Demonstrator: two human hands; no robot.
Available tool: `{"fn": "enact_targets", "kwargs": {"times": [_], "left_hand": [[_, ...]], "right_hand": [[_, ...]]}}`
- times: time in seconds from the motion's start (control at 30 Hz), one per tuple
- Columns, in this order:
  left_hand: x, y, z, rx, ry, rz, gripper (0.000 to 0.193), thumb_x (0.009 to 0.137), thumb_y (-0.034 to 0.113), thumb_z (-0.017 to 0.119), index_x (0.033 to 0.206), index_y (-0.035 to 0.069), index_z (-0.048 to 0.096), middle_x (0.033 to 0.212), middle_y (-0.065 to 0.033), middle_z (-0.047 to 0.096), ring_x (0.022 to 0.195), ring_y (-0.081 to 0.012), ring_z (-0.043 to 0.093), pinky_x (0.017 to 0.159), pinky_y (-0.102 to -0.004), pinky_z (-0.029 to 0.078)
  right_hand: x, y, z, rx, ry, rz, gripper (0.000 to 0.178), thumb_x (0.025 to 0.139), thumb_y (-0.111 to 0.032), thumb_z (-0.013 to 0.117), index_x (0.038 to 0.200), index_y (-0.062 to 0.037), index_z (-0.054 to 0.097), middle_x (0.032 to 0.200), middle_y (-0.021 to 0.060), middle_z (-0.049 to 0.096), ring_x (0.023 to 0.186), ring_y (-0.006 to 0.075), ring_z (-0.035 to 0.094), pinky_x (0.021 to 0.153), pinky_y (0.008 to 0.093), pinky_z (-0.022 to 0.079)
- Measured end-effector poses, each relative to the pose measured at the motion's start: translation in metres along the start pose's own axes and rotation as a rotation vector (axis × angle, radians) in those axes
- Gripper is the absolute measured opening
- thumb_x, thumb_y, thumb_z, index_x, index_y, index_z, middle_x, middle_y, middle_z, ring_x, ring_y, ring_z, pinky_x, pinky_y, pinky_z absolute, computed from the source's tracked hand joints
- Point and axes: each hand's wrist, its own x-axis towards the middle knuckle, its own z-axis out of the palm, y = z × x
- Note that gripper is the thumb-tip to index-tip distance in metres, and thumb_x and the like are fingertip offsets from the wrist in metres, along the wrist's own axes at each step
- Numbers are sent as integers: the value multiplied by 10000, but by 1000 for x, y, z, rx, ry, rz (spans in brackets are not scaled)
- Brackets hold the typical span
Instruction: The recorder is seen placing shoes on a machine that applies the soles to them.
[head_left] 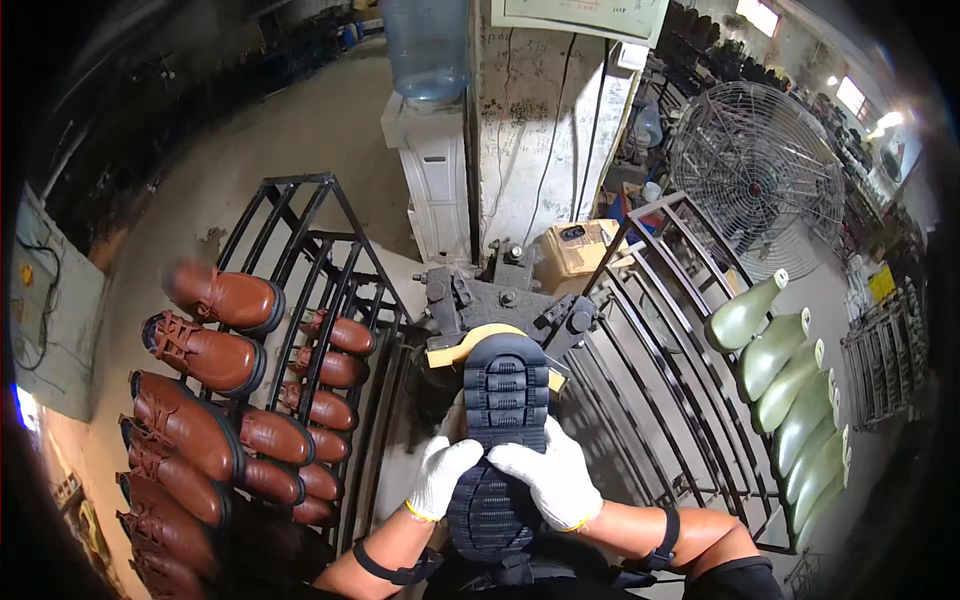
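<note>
A shoe with a black ridged sole is held sole up in front of me, its long side pointing away. My left hand, in a white knit glove, grips its left edge with the thumb on the sole. On the other edge my right hand, gloved the same way, is closed round it, thumb near the middle. The shoe's upper is hidden beneath the sole. The sole's far end lies against a yellow pad on a dark metal machine.
Left, a black rack carries several brown lace-up shoes. Another rack at right has several green shoe lasts along its outer side. Beyond stand a water dispenser, a pillar, a cardboard box and a large fan.
</note>
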Motion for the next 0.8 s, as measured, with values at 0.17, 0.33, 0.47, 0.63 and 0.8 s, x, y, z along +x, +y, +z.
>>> {"fn": "enact_targets", "kwargs": {"times": [0.17,0.33,0.47,0.63,0.8], "left_hand": [[-24,-43,-53,222,63,-22,515,1170,252,353,1339,-146,632,1284,-277,726,1221,-349,712,1127,-438,538],[-48,-31,-32,111,29,-181,393,934,10,755,1308,-79,671,1111,-133,781,1009,-202,754,948,-342,595],[-51,-31,-38,151,-113,-112,371,1033,122,659,1310,-125,647,1094,-208,787,977,-243,775,928,-365,624],[-113,-42,-21,436,-106,98,749,908,105,803,1544,-51,438,1234,-184,736,1041,-190,721,964,-357,592],[-192,-47,-88,710,-237,104,965,786,143,897,1628,63,431,1555,-129,585,1466,-259,508,1197,-406,436]], "right_hand": [[-39,24,13,9,38,-77,353,964,-65,754,1300,-1,665,1192,61,750,1086,138,677,1002,313,526],[-44,60,6,-158,95,-214,274,985,-97,707,1240,3,697,1155,57,757,1063,144,671,991,318,523],[-45,68,18,-190,205,-310,232,992,-102,689,1196,4,716,1113,55,759,1031,156,684,953,310,534],[-97,93,27,-352,311,-348,244,973,-51,661,1209,-9,700,1078,69,750,994,155,682,908,315,552],[-152,177,-9,-1098,-453,-530,415,955,-99,753,1351,-36,645,1105,60,756,1027,176,692,917,399,561]]}}
